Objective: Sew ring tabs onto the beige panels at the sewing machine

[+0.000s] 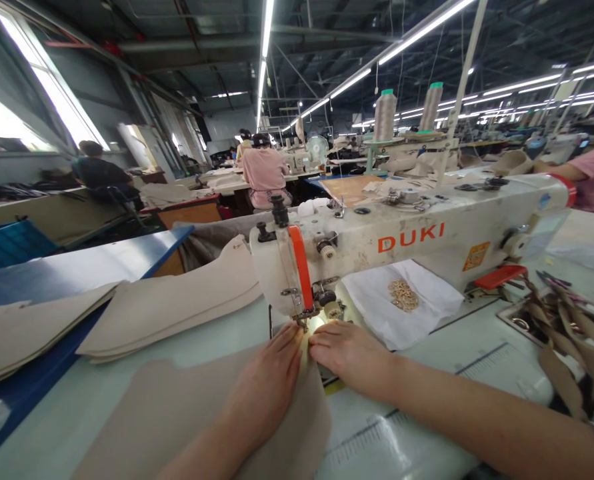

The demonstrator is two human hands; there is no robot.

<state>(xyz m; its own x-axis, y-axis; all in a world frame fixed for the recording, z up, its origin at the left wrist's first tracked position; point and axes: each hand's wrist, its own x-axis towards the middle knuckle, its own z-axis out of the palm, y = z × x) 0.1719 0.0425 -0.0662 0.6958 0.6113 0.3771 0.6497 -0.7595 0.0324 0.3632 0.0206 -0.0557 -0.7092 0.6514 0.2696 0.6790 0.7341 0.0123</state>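
Note:
A beige fabric panel [177, 407] lies across the sewing machine's bed, one edge under the presser foot [303, 323]. My left hand [271, 367] rests flat on this panel, fingers stretched toward the lit needle area. From the right, my right hand [349, 353] grips the panel's edge beside the needle, its fingers bent and close together; the thumb is mostly hidden. Both hands' fingertips are close to the presser foot, with a narrow gap between them. The white sewing machine [411, 233] bears the word DUKI and an orange guard strip.
Stacked beige panels [177, 307] lie at left, partly over a blue board [151, 253]. Gold-coloured metal rings [403, 295] sit on a white cloth [371, 300] under the machine arm. Brown straps [567, 327] fill a tray at right. Thread cones [385, 117] stand behind; people sit nearby.

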